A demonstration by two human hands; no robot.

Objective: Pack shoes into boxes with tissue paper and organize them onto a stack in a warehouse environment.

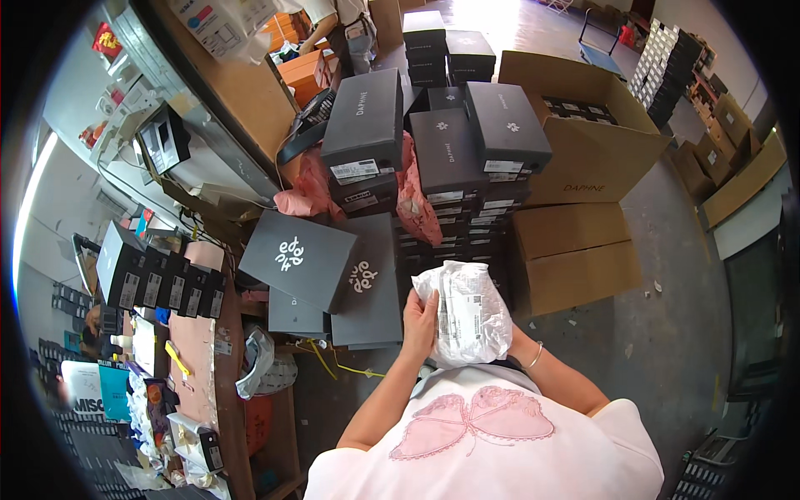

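Left hand (pixel 419 323): gripping white plastic parcel (pixel 467 314) along its left edge, fingers closed on it.
Right hand: hidden behind parcel, grip impossible to tell.
Parcel: being held chest-high, before stacked dark shoeboxes (pixel 454 167).

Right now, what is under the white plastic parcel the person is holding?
The left hand grips the white plastic parcel at its side; the right hand is hidden beneath it, only the wrist with a bracelet showing. Its contents are covered.

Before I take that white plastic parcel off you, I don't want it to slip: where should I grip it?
Grip the white parcel by its far upper end, coming from the box side. It is soft, crinkled and stands upright; the left hand covers its left edge, and the right hand is hidden behind it, so the top is free.
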